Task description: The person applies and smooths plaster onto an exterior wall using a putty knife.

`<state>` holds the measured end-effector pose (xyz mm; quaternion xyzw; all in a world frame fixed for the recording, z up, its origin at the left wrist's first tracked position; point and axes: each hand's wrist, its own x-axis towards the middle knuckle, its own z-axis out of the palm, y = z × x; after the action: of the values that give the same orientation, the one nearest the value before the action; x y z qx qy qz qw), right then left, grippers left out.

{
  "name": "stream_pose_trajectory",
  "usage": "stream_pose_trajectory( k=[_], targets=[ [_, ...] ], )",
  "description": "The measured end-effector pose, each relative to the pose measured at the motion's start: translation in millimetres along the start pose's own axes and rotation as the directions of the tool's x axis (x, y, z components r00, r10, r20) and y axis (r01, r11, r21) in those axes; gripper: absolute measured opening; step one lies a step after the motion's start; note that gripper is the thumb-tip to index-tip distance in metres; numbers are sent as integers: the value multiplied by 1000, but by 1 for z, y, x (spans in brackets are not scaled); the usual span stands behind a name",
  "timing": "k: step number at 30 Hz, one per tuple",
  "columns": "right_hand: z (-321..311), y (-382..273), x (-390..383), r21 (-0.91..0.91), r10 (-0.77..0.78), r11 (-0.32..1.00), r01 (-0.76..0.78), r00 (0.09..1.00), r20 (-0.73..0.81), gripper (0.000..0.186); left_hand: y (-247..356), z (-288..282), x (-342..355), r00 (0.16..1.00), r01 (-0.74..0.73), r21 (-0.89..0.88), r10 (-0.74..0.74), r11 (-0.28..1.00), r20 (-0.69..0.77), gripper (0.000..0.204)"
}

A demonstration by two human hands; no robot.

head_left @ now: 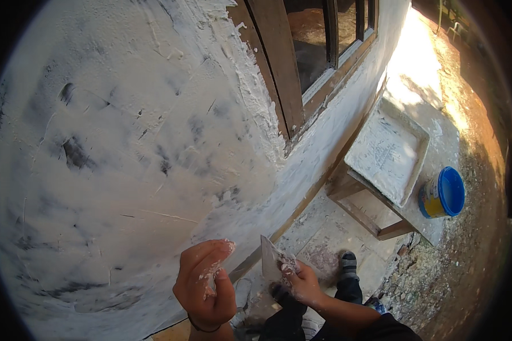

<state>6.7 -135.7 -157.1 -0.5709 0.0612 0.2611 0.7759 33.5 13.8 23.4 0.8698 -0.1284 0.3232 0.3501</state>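
My right hand (pixel 304 282) grips a putty knife (pixel 269 260) with a wide flat blade; white paste is smeared near its handle. To its left, my left hand (pixel 205 284) is raised with curled fingers, a gap between thumb and fingertips, and nothing visible in it. White paste sticks to the fingers of that hand. Both hands are in front of a wall (pixel 136 165) covered in uneven white plaster, with dark patches showing through. Neither hand touches the wall, as far as I can see.
A wooden window frame (pixel 293 85) with glass panes is set in the wall. Right of it, a paste-coated tray (pixel 424 148) rests on a wooden stand (pixel 367 213). Beside the tray is a blue and yellow bucket (pixel 432 199). Rubble (pixel 415 273) lies on the ground near my feet.
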Motion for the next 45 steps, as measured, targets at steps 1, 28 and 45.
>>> stream_pose_trajectory(
  k=[1, 28, 45],
  targets=[
    [-27, 3, 5, 204, 177, 965, -163, 982, -57, 28, 0, 12, 1, 999, 36, 3, -36, 999, -14, 24],
    [-399, -156, 108, -750, -107, 634, -189, 939, -327, 23, -8, 400, -30, 772, 471, -206, -287, 858, 568, 33],
    [-391, -144, 177, -863, 96, 497, -86, 994, -44, 28, -33, 405, -36, 734, 541, -131, -390, 831, 556, 32]
  ],
)
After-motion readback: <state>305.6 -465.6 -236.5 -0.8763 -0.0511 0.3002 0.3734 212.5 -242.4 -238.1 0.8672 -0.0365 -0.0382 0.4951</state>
